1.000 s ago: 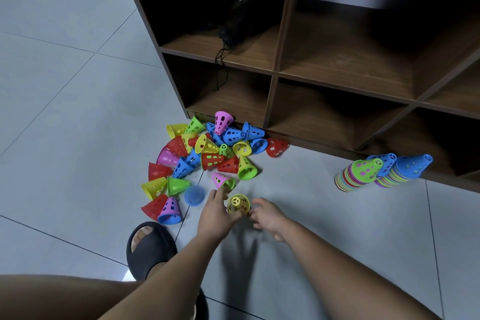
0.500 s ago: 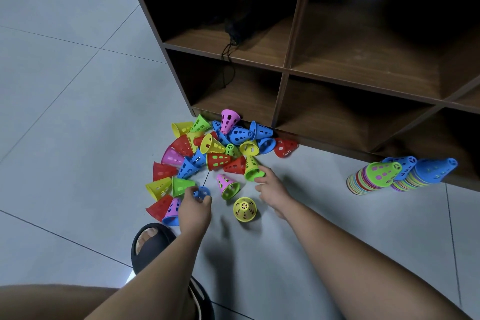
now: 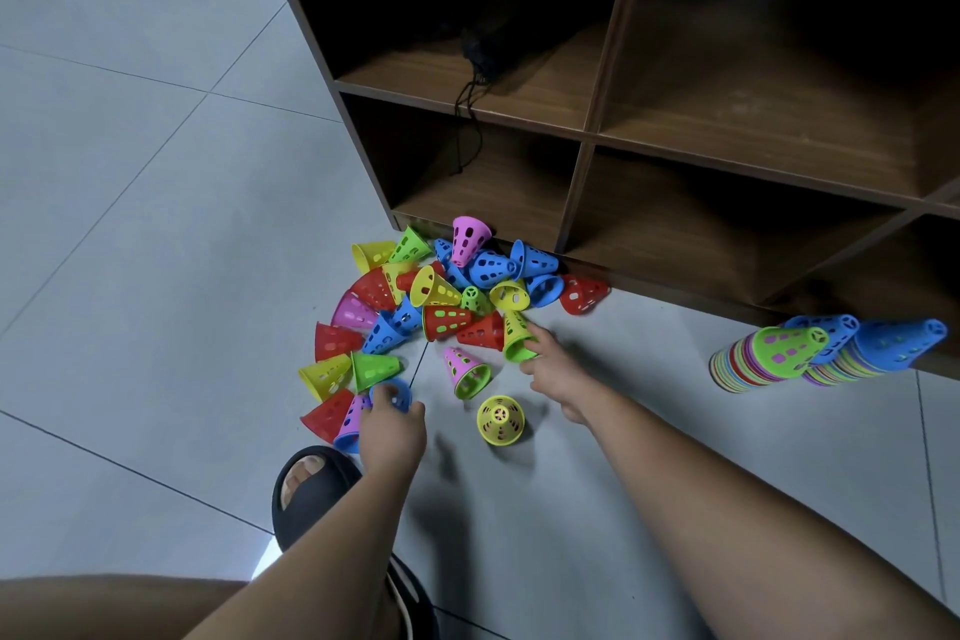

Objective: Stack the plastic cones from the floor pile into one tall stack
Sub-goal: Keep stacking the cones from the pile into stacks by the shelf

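Shelf (image 3: 597, 130) of dark wood stands along the far side of the floor (image 3: 156, 172). Against its foot lies the pile (image 3: 431, 307) of loose cones. Well apart to your right, also by the shelf's foot, are three part-built stacks (image 3: 769, 359); I cannot tell whether they stand straight or lean.

Your left hand (image 3: 392, 431) has its grip curled over a blue cone (image 3: 396, 391) at the pile's near edge. Your right hand (image 3: 556, 369) pinches the rim of a lime cone (image 3: 516, 335) on the pile's right side. Between your hands a yellow cone (image 3: 500, 420) stands alone, mouth down.

As for risks, the lime cone touches a red cone (image 3: 485, 332), so a quick lift may drag it and scatter the pile. A rim pinch is thin, and the cone could swing or slip. Your sandal (image 3: 311, 494) sits near the pile's edge and could kick cones away. Merging three stacks may topple them.

No brand, label or writing can be read.
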Demonstrator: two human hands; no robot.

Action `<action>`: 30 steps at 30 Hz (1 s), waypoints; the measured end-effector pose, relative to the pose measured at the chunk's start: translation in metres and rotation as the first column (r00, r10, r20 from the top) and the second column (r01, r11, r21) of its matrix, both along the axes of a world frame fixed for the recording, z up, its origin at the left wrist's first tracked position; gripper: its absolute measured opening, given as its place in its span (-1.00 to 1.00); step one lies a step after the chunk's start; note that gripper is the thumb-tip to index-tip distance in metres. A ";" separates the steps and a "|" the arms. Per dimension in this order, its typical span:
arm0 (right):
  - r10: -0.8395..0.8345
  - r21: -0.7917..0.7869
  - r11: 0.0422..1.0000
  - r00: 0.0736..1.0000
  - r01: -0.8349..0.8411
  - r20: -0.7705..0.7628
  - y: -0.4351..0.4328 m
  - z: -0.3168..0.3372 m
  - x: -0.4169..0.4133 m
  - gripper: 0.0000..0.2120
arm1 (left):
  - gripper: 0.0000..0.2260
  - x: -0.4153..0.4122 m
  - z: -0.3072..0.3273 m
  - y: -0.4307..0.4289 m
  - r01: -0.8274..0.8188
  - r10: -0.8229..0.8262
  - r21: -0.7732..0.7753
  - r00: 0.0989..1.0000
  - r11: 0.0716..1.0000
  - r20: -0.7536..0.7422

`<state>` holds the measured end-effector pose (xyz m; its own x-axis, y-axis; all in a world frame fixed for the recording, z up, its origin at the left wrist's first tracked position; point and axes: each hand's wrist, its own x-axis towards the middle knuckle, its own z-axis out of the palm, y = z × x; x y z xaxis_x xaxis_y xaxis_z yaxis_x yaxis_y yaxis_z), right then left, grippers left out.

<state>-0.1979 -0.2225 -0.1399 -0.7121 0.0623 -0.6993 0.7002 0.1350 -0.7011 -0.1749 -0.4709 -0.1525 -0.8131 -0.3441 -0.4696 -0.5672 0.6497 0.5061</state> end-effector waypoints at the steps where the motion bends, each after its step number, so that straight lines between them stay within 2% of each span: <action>1: 0.004 0.003 1.000 1.000 -0.004 -0.003 0.001 0.001 0.000 -0.23 | -0.71 0.002 -0.001 -0.002 0.002 -0.002 -0.015 1.000 1.000 0.011; 4: 0.002 0.007 1.000 1.000 -0.002 -0.021 0.004 0.003 0.000 -0.26 | -0.75 0.005 0.002 -0.005 -0.045 0.046 -0.048 0.999 0.998 0.011; 7: -0.005 0.001 1.000 1.000 0.005 -0.029 0.004 0.003 0.001 -0.28 | -0.63 0.003 0.009 -0.008 -0.106 0.104 -0.066 0.994 0.992 -0.022; 10: -0.002 0.003 1.000 1.000 0.002 -0.023 0.004 0.005 0.001 -0.31 | -0.53 -0.002 0.008 -0.014 -0.042 0.038 -0.059 0.997 0.997 -0.066; 13: -0.016 -0.018 1.000 1.000 0.016 -0.012 0.005 0.008 -0.001 -0.34 | -0.59 -0.008 0.000 -0.019 0.068 -0.072 -0.060 0.996 0.996 -0.053; 17: -0.070 -0.129 0.989 0.996 0.076 0.050 0.005 0.010 -0.005 -0.35 | -0.67 -0.006 -0.005 -0.020 0.104 -0.104 -0.027 0.995 0.994 0.000; 20: -0.099 -0.144 0.984 0.994 0.106 0.049 0.005 0.007 -0.006 -0.39 | -0.74 -0.001 -0.005 -0.018 0.123 -0.124 -0.021 0.992 0.992 -0.004; 25: -0.179 -0.041 0.983 0.984 0.178 -0.014 0.005 0.002 0.004 -0.52 | -0.74 0.004 0.003 -0.010 0.173 -0.170 0.020 0.981 0.985 -0.093; 30: -0.349 0.136 0.921 0.928 0.366 -0.131 0.011 0.004 0.015 -0.85 | -0.75 0.005 0.030 0.010 0.284 -0.273 0.031 0.942 0.958 -0.196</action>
<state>-0.1829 -0.2111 -0.1355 -0.6889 0.4276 -0.5852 0.6480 0.0015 -0.7617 -0.1703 -0.4609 -0.1224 -0.9477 -0.0677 -0.3118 -0.2589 0.7344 0.6274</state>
